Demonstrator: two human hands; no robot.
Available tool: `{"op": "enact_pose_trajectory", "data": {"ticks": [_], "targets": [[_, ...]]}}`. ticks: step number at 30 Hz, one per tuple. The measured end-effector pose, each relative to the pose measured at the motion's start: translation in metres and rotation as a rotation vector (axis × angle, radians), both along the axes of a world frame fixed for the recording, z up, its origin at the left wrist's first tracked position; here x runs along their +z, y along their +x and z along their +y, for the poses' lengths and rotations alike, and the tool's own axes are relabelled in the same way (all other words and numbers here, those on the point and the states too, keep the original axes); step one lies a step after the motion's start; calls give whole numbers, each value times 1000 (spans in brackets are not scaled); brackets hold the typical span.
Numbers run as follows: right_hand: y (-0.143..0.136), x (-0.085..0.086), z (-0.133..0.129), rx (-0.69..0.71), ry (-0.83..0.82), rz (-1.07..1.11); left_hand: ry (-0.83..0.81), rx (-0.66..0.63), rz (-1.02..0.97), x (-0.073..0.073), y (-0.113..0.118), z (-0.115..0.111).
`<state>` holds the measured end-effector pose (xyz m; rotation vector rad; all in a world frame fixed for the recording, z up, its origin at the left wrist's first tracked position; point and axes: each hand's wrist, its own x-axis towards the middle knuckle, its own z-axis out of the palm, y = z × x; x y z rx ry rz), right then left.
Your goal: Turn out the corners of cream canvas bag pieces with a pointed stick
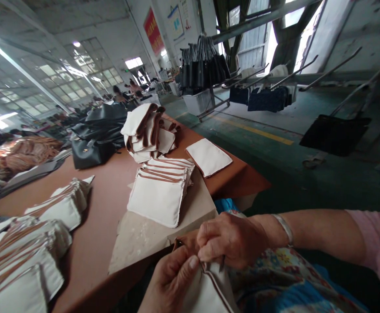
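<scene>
Low at the front, my left hand (173,278) pinches the upper edge of a cream fabric pouch (206,291) with brown trim. My right hand (231,239), a silver bangle on its wrist, grips the same edge close beside the left thumb. The pouch hangs over my lap, against a flowered blue apron (275,278). A small dark bit shows at the brown edge, too small to name. Just beyond my hands, a fanned stack of similar cream pouches (157,198) lies on a board (138,243) at the table corner.
More cream pouches (17,265) lie in rows on the brown table (95,217) at left. A heaped pile (147,130), a single cream piece (209,157) and black bags (94,148) are farther back. Racks with hanging dark bags (203,69) stand at right. People work in the distance.
</scene>
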<state>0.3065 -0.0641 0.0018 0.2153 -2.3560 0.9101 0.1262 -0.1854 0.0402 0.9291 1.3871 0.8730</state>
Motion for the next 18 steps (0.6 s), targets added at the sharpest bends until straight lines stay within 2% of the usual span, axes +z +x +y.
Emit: {"op": "enact_pose_trajectory", "data": {"ticks": [3,5,7,9,13,16,18], "targets": [[3,11,-1,-10,-475,-126,7,7,88,1,-4,-3],[2,20,3,-22,-648,-244,75,19,183,4,-4,-4],[0,29,10,14,-644,-341,144,6,301,10,-1,-4],[-5,34,16,69,-561,-422,202,-39,425,15,1,-4],[-12,34,20,126,-426,-422,291,-137,587,20,2,-3],[-14,25,16,147,-488,-335,290,-149,597,19,-1,-3],[-13,18,12,135,-579,-316,257,-130,500,16,-3,-2]]}}
